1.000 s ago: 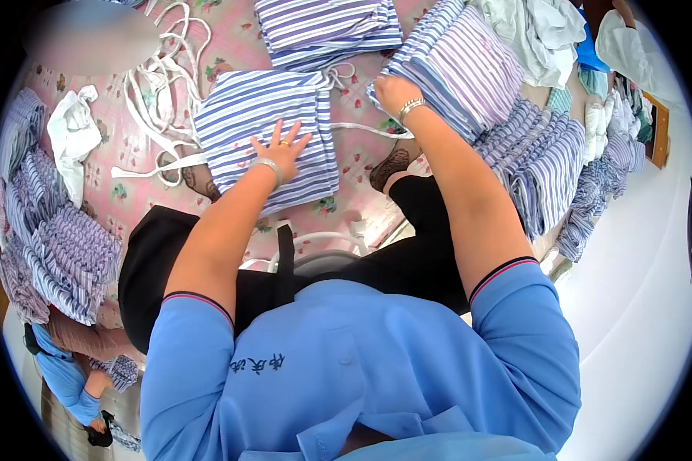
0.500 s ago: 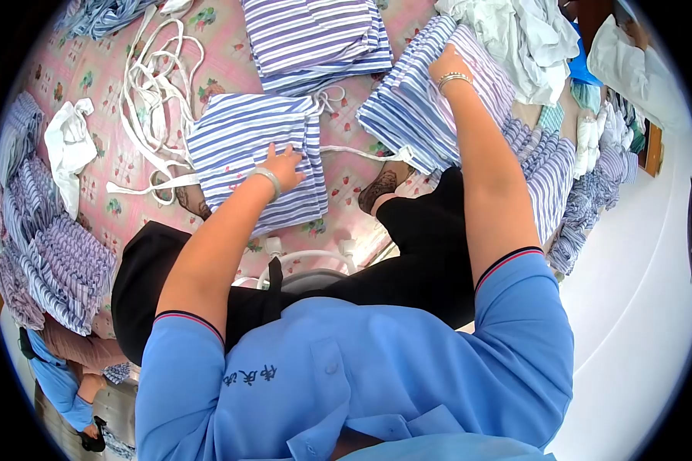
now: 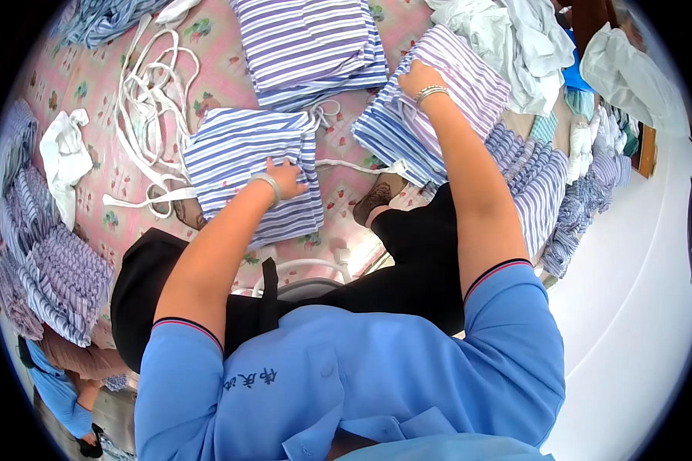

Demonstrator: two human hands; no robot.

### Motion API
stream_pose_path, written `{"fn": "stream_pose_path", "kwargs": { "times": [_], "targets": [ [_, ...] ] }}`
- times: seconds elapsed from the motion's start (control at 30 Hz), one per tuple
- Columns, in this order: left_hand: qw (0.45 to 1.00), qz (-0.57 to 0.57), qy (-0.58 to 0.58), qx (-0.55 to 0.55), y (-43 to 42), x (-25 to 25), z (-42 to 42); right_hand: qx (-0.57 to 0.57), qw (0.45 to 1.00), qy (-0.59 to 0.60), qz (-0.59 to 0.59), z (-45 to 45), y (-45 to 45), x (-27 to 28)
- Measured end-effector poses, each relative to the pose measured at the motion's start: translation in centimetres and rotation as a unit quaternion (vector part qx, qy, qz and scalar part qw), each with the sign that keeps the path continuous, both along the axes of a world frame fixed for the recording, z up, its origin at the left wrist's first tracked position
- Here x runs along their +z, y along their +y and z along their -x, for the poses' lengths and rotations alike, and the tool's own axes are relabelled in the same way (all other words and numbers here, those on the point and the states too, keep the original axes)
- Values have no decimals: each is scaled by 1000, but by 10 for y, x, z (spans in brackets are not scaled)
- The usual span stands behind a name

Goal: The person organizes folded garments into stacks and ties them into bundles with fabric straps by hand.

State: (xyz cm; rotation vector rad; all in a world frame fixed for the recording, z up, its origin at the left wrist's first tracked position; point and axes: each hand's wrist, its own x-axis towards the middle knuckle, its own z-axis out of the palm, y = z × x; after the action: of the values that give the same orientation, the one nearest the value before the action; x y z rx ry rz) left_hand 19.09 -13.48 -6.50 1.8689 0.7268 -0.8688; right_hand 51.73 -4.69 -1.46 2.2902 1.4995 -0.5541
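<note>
A folded blue-and-white striped garment point(image 3: 227, 157) lies on the table before me, with white ties at its upper corner. My left hand point(image 3: 288, 181) rests on top of it, fingers somewhat bent and apart. Up and to the right, a folded pink-purple striped garment point(image 3: 469, 73) lies over blue striped folded cloth point(image 3: 384, 138). My right hand point(image 3: 420, 78) is closed at the left edge of the pink-purple garment; its fingertips are partly hidden. A white tie point(image 3: 353, 167) stretches between the two piles.
Another striped folded stack point(image 3: 307, 46) lies at the back. Tangled white straps point(image 3: 150, 115) and a white cloth point(image 3: 65, 154) lie to the left. Gathered striped garments point(image 3: 61, 261) line the left edge. White fabric point(image 3: 507, 46) is heaped back right. A co-worker's blue sleeve point(image 3: 58, 396) shows lower left.
My right hand has moved left across the pink-purple garment to its left edge. My left hand stays on the blue-striped garment, its fingers now more bent. The view has shifted slightly.
</note>
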Motion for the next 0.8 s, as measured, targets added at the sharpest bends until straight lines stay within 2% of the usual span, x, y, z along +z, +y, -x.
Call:
{"fn": "stream_pose_path", "kwargs": {
  "times": [0.07,0.1,0.17,0.2,0.23,0.3,0.4,0.43,0.47,0.5,0.53,0.57,0.63,0.7,0.77,0.8],
  "targets": [
    [999,-24,-41,5,3,4,7,22,998,45,-25,-8,-4,3],
    [1000,-8,-22,21,10,7,1,23,998,46,-23,-13,-4,8],
    [987,37,-82,132,25,28,-24,-118,955,271,22,-19,-7,34],
    [971,70,-121,192,36,46,-39,-120,945,302,-45,-33,-13,35],
    [950,104,-160,249,43,58,-53,-110,954,264,-88,-49,-19,38],
    [856,158,-317,376,42,37,-81,-61,974,153,-158,-95,-41,32],
    [842,139,-322,410,60,56,-125,-128,956,121,-236,-154,-79,22],
    [843,137,-330,402,59,49,-133,-86,966,65,-237,-159,-88,18],
    [842,73,-346,408,57,34,-147,-45,969,0,-244,-164,-96,18],
    [831,7,-378,408,64,21,-170,-116,963,87,-227,-165,-106,5],
    [839,31,-345,419,68,16,-183,190,932,-93,-296,-165,-121,-9],
    [833,22,-357,423,71,-6,-201,46,969,-66,-233,-137,-114,5],
    [841,19,-341,419,77,-1,-216,11,965,-14,-260,-122,-125,-12],
    [859,19,-310,406,86,-3,-224,-17,972,-3,-234,-121,-123,-1],
    [867,-1,-304,395,86,-33,-232,-96,964,23,-245,-126,-116,10],
    [874,-20,-293,388,94,-39,-242,-91,963,19,-254,-139,-112,13]
  ]
}}
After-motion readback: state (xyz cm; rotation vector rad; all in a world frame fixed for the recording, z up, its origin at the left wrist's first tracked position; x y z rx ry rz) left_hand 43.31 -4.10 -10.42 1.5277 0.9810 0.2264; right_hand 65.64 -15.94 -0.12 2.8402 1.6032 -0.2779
